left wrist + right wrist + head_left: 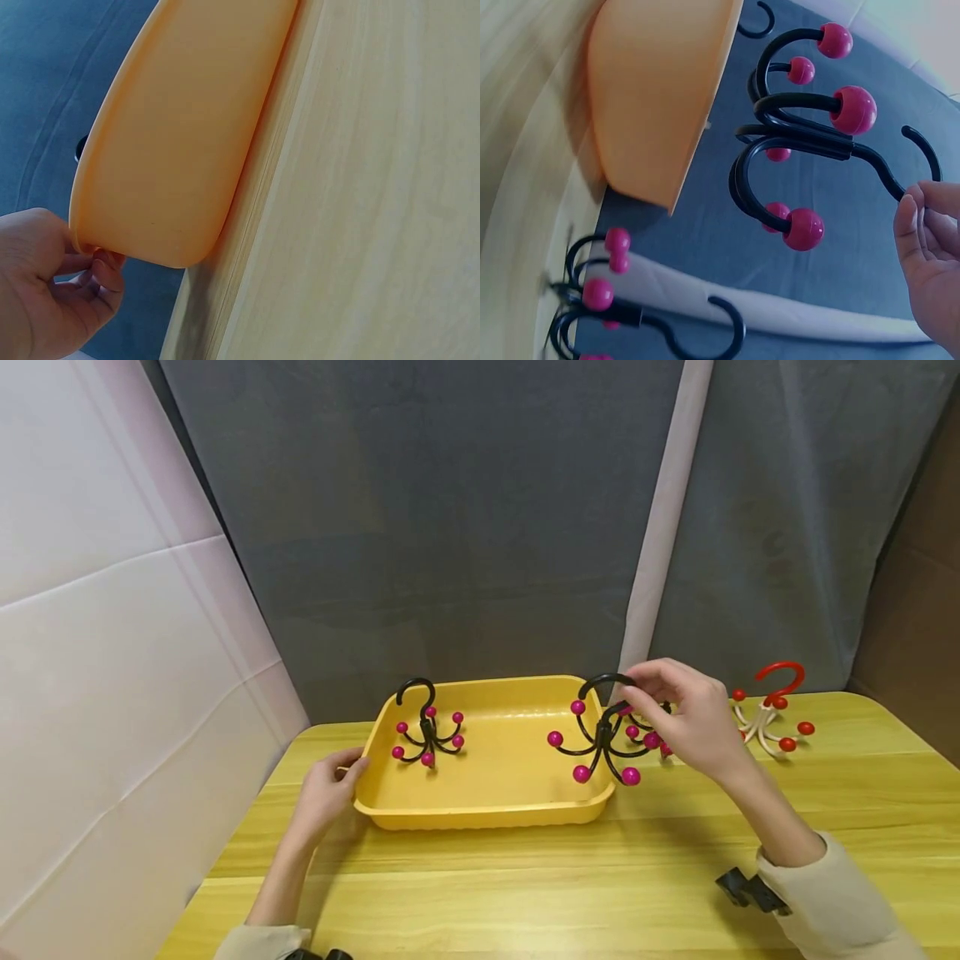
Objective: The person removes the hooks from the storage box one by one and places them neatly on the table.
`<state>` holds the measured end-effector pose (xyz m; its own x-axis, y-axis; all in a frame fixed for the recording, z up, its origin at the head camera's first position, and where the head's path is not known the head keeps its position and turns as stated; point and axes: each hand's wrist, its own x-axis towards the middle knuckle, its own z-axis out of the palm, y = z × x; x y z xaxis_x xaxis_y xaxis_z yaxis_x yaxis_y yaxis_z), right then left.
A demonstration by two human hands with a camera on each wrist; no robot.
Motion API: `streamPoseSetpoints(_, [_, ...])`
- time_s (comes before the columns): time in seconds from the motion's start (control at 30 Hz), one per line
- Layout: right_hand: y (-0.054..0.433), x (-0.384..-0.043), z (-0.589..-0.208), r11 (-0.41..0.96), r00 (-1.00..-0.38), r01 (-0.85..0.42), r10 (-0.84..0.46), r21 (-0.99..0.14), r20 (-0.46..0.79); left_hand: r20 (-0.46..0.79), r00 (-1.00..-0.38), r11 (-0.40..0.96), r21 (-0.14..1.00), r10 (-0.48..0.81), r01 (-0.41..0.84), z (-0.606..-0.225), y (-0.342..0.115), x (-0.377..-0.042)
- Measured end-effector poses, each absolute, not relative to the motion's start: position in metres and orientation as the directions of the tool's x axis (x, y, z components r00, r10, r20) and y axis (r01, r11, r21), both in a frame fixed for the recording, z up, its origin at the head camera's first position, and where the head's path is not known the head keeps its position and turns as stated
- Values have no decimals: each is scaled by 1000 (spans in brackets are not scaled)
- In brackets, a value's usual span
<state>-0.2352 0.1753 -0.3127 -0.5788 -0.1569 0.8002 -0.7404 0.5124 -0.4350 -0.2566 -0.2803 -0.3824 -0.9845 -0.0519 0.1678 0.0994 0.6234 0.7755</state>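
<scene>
My right hand [686, 714] pinches the top hook of a black multi-hook hanger [603, 735] with magenta ball tips. In the right wrist view this hanger [802, 142] hangs in the air, raised above the tray's rim. My left hand [326, 793] grips the left rim of a yellow plastic tray [487, 817], thumb over the edge, fingers beneath, as the left wrist view also shows. Inside the tray, toward its left end, stands another black hanger [428, 731] with magenta balls, hook up.
Just right of the tray, a third black hanger [630, 311] stands on the table, partly hidden behind my right hand in the head view. Farther right is a white hanger [765, 718] with a red hook and red balls. A grey curtain [450, 527] backs the wooden table [480, 893].
</scene>
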Motion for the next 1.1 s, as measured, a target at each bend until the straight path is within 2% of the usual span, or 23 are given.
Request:
streamPoseSetpoints(0.4, [213, -219, -318, 594, -619, -676, -135, -437, 774, 166, -984, 623, 777, -63, 92, -383, -281, -256])
streamPoseSetpoints(0.83, [245, -205, -330, 628, -687, -632, -181, -455, 704, 169, -984, 620, 778, -54, 99, -383, -285, -255])
streamPoseSetpoints(1.1, [252, -199, -337, 622, -695, -643, -228, -447, 682, 170, -984, 613, 784, -55, 101, -382, -288, -256])
